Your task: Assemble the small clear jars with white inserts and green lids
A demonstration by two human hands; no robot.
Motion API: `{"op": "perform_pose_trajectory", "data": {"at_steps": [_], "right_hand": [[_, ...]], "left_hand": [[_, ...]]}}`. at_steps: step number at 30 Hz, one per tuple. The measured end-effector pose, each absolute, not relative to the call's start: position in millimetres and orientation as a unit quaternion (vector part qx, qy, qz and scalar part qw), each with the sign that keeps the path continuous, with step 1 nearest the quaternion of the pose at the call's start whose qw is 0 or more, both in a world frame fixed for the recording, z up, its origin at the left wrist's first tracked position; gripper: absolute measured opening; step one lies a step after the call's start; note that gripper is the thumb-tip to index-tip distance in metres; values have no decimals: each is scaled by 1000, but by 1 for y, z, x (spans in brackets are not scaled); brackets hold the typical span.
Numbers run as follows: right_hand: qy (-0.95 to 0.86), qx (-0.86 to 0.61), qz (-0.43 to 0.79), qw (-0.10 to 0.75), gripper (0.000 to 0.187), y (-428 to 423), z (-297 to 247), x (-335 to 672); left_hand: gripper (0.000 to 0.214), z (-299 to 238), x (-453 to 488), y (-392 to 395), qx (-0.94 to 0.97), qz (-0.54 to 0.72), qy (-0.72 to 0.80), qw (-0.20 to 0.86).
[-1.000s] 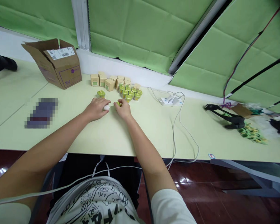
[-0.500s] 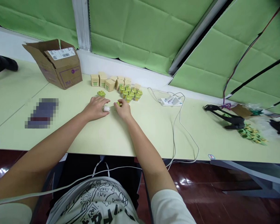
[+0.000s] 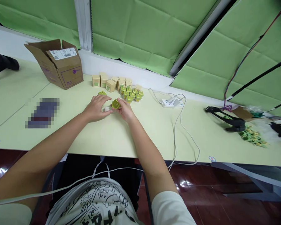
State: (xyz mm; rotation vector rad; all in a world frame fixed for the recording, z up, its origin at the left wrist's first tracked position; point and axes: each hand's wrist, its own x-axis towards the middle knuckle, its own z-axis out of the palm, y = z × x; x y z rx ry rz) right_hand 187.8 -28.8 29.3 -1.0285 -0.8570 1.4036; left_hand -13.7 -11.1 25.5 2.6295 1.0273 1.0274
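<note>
My left hand (image 3: 95, 109) is curled on the table around a small white piece (image 3: 107, 108), with thumb and fingers on either side of it. Between the fingertips of my right hand (image 3: 126, 112) is a small green lid (image 3: 115, 104), tilted so that its hollow side shows. The lid is close beside the white piece; whether they touch I cannot tell. Just behind my left fingers lies another green piece (image 3: 102, 93), partly hidden. Beyond my right hand stands a cluster of small clear containers with green lids (image 3: 129, 99) and loops on top.
Several small tan boxes (image 3: 110, 85) stand behind the containers. An open cardboard carton (image 3: 70, 76) is at the back left, near a blurred dark patch (image 3: 43, 112). A white power strip (image 3: 172, 103) with cables lies right of centre. Farther right are a black stand (image 3: 227, 118) and green pieces (image 3: 253, 136).
My right hand has turned the green lid so that its hollow side faces up toward me. My left hand stays around the white piece, with only a slight shift.
</note>
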Motion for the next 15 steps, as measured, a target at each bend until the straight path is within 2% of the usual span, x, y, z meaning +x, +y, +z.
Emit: {"op": "perform_pose_trajectory", "data": {"at_steps": [7,10,15], "right_hand": [[-404,-379,636,537,30,-45,37,169],[-406,-370,641,536,23,-45,36,168],[-361,-423,626,547,9,-40,36,176]], "left_hand": [[45,28,-4,-17,865,375,328,59],[40,25,-5,-15,856,403,317,65],[46,22,-8,-10,842,432,314,73]]}}
